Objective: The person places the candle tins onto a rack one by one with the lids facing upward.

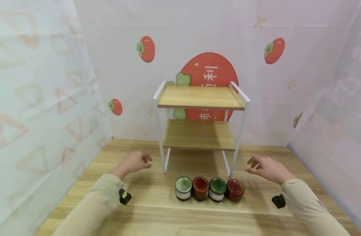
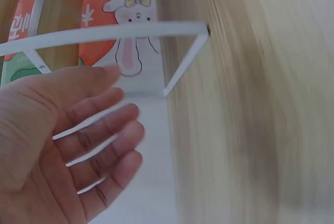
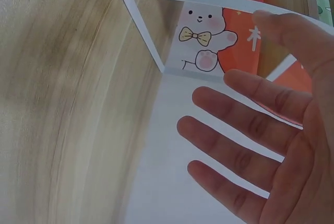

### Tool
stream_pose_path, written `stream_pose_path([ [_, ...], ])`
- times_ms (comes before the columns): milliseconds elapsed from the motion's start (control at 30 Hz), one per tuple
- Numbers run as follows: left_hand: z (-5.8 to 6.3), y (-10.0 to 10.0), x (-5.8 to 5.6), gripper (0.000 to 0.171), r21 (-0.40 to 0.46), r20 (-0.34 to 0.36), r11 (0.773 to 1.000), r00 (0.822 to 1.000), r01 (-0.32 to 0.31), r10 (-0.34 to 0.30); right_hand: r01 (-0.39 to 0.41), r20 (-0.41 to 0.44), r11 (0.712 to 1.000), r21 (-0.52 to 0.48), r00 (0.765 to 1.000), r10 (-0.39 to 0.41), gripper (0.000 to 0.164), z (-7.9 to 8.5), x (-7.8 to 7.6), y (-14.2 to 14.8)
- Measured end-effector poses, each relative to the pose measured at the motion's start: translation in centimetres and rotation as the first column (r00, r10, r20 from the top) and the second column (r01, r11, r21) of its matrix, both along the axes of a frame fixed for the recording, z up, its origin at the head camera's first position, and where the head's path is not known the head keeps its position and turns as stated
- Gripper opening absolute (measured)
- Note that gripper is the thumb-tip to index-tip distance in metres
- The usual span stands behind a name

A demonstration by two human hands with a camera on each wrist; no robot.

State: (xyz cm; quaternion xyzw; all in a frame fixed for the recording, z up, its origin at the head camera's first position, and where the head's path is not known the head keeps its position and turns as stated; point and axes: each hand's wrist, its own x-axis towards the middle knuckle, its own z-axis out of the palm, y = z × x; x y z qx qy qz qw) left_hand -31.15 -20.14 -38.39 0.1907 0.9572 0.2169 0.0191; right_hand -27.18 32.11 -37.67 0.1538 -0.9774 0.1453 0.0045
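Observation:
My left hand point(image 1: 136, 162) hovers over the table to the left of a two-tier shelf point(image 1: 198, 134) with wooden boards and a white frame. The left wrist view shows its fingers point(image 2: 99, 130) loosely bent and holding nothing. On the shelf's other side is my right hand point(image 1: 268, 168), relaxed, with fingers point(image 3: 235, 114) spread apart and nothing in them. Glass jars stand in a row before the shelf: light green point(image 1: 183, 188), reddish brown point(image 1: 200, 188), dark green point(image 1: 217, 189) and dark red point(image 1: 235, 190). Neither hand touches the jars or the shelf.
The wooden table point(image 1: 157, 219) is enclosed by white sheets at the left point(image 1: 44, 108), back point(image 1: 121, 65) and right point(image 1: 334, 108). Persimmon drawings decorate the back sheet. White legs point(image 1: 161, 141) carry the shelf on the table.

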Motion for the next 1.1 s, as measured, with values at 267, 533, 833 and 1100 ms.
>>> stream_pose_path([
  [267, -2.0, 1.2, -0.4, 0.026, 0.373, 0.097, 0.928, 0.994, 0.018, -0.058, 0.0, -0.008, 1.0, -0.02, 1.0, 0.0, 0.054, 0.0, 0.2, -0.2],
  [533, -3.3, 2.6, -0.5, 0.028, 0.668, 0.205, 0.737, 0.977, -0.102, -0.051, -0.005, -0.018, 1.0, -0.026, 1.0, 0.004, 0.054, -0.1, 0.1, -0.2],
  [833, -4.4, 3.5, -1.1, 0.023, 0.751, 0.233, 0.644, 0.971, -0.145, -0.053, -0.005, -0.02, 0.999, -0.033, 1.0, 0.004, 0.05, 0.0, 0.1, -0.5],
  [1100, -4.7, 3.9, -1.3, 0.02, 0.793, 0.281, 0.583, 0.956, -0.18, -0.087, -0.003, -0.019, 1.0, -0.028, 1.0, 0.003, 0.052, 0.0, 0.0, -0.5],
])
